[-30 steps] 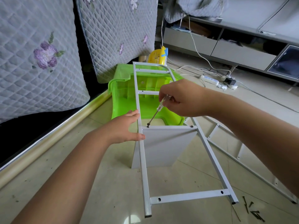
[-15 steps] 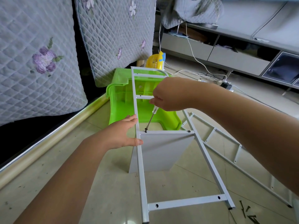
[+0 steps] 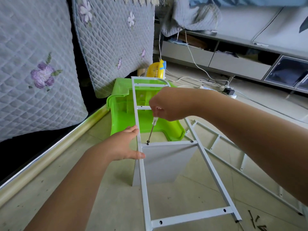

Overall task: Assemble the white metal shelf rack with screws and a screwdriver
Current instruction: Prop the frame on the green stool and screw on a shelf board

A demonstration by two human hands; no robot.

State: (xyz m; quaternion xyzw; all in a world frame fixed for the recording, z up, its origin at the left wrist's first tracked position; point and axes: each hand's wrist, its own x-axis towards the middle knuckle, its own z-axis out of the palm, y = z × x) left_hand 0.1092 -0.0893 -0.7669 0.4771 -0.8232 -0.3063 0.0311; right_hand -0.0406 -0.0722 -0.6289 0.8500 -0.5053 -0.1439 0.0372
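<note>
The white ladder-like side frame of the rack lies across the tiled floor, its far end over a green plastic bin, its near end running out at the bottom edge of view; a white shelf panel stands on edge under it, its top edge against a crossbar; the left hand has fingers straight along the frame's left rail, thumb pressed on the rail, steadying it; the right hand grips the clear handle of a screwdriver, which tilts down to a screw at the crossbar's left end; a second screw sits at the right end; a second side frame lies flat just beside on the right, and loose screws lie near the bottom right corner; a quilted sofa closes the left side, with bare floor between its gold trim and the frame.
</note>
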